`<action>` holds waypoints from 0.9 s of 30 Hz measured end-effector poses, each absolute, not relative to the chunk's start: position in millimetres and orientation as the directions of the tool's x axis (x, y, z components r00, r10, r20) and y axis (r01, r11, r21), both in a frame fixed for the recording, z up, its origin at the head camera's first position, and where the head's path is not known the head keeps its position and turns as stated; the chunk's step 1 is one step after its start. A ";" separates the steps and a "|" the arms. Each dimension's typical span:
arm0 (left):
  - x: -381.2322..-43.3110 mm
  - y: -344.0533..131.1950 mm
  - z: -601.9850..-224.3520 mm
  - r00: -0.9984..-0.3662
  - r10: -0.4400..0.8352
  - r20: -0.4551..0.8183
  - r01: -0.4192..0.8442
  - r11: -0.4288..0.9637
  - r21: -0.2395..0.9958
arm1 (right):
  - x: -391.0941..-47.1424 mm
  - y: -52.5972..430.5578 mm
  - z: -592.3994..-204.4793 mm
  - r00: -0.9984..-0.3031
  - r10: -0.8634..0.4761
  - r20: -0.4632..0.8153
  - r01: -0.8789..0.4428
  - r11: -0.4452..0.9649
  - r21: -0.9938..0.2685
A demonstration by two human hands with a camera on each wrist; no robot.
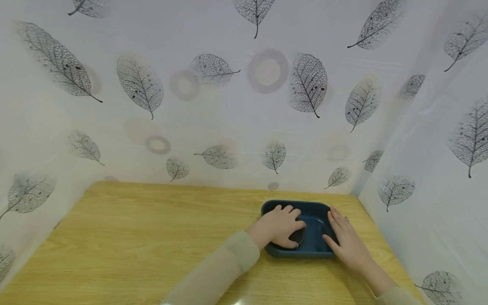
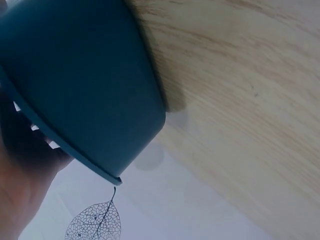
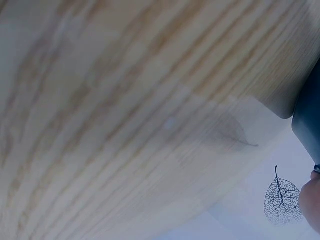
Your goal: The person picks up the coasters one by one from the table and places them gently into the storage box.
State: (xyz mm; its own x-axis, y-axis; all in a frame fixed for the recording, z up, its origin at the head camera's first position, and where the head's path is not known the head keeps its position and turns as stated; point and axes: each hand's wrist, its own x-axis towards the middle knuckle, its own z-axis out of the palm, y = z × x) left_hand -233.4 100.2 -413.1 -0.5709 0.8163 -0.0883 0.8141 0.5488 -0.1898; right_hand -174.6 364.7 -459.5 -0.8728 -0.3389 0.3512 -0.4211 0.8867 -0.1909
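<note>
A dark blue rectangular basin (image 1: 314, 255) with rounded corners stands on the wooden table. Inside its left part lies a dark round object (image 1: 300, 238), mostly covered by my left hand (image 1: 280, 226); its kind cannot be made out. The left fingers and thumb spread around this object from above. My right hand (image 1: 348, 243) rests on the basin's right rim, its fingers fairly straight and its thumb reaching over the inside. In the left wrist view the basin's outer wall (image 2: 90, 90) hides most of the left fingers. Only a fingertip (image 3: 311, 202) shows in the right wrist view, beside the rim.
The light wooden table (image 1: 152, 237) extends to the left of the basin. A white curtain-like covering (image 1: 228, 106) with printed leaves and rings stands behind the table and along its sides, close to the right of the basin.
</note>
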 end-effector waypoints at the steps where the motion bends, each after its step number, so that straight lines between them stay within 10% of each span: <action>1: -233.1 99.3 -412.1 -0.568 0.818 -0.085 0.815 0.546 -0.196 | -174.5 364.9 -459.6 -0.873 -0.338 0.352 -0.421 0.887 -0.192; 27: -229.5 52.2 -395.9 -0.561 0.827 -0.036 0.806 0.535 -0.254 | -171.3 361.9 -453.3 -0.882 -0.346 0.321 -0.416 0.891 -0.181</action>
